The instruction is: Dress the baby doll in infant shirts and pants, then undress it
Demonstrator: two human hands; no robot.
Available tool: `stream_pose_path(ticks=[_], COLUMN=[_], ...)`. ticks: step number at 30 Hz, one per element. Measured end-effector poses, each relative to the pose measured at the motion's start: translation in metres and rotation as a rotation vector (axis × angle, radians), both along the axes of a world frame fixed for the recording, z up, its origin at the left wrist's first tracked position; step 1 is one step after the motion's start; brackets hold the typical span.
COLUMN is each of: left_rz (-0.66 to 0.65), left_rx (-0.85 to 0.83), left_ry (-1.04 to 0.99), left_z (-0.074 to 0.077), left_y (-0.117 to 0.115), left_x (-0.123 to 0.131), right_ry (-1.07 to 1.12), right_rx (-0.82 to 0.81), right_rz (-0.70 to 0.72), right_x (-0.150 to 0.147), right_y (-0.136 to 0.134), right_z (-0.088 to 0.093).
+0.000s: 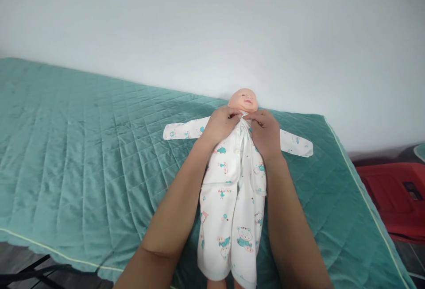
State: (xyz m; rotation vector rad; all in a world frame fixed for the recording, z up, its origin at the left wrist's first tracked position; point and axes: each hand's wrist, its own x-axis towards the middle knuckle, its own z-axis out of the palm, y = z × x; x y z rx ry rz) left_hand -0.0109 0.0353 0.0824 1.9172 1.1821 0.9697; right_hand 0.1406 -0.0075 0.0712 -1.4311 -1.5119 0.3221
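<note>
A baby doll (244,99) lies on its back, its head toward the wall. It wears a white jacket (223,165) with teal and pink animal prints and matching trousers (219,227). Both jacket sleeves stretch out sideways. At the doll's neck, my left hand (223,123) pinches one side of the jacket collar. My right hand (266,129) pinches the other side, and the fingertips of both hands nearly meet. Below them the jacket front hangs partly apart, with small buttons along its edge. My fingers hide the very top of the collar.
A teal quilted cover (99,156) with a pale edge lies under the doll. Behind it rises a white wall (199,28). A red plastic object (392,191) stands beyond the right edge, and dark metal legs (36,271) show at the lower left.
</note>
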Motion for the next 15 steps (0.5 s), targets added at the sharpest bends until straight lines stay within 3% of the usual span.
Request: stream_pose_path(ticks=[15], left_rz=[0.007], left_rx=[0.068], left_ry=[0.05], left_z=[-0.0067], left_y=[0.0039], left_x=[0.0013], right_ry=[0.003], right_rx=[-0.062], right_rz=[-0.003], right_x=[0.0004], right_y=[0.0048], right_z=[-0.0023])
